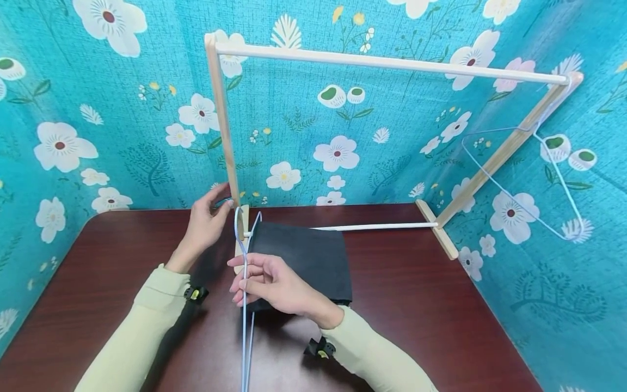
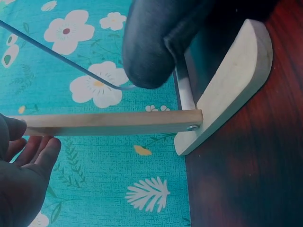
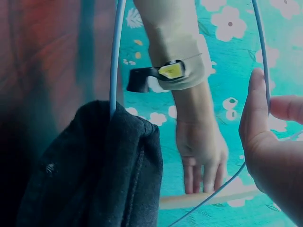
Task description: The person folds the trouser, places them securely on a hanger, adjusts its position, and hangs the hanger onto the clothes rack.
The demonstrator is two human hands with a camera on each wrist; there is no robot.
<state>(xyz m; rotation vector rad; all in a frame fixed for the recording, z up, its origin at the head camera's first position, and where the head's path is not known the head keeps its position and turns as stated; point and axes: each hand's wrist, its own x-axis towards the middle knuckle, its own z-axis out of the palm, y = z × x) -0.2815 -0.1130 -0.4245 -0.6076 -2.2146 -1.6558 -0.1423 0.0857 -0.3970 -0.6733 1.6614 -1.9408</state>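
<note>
My left hand (image 1: 208,220) grips the left upright (image 1: 222,125) of a wooden rack low down, its thumb and fingers about the post (image 2: 113,124) in the left wrist view. Before that post, my right hand (image 1: 281,286) pinches a thin light-blue wire hanger (image 1: 244,332) by its side wire, between thumb and fingers. Over the hanger's bar drapes a folded black garment (image 1: 303,256), a stitched seam showing in the right wrist view. The hanger stands turned on its side, its hook (image 1: 237,218) overlapping the rack's left foot in the head view.
A white top rail (image 1: 382,61) and a white lower rail (image 1: 377,226) join the rack's two sides. Another blue wire hanger (image 1: 514,193) hangs at the rail's right end. Flowered teal cloth (image 1: 294,130) surrounds the dark red-brown table (image 1: 401,316).
</note>
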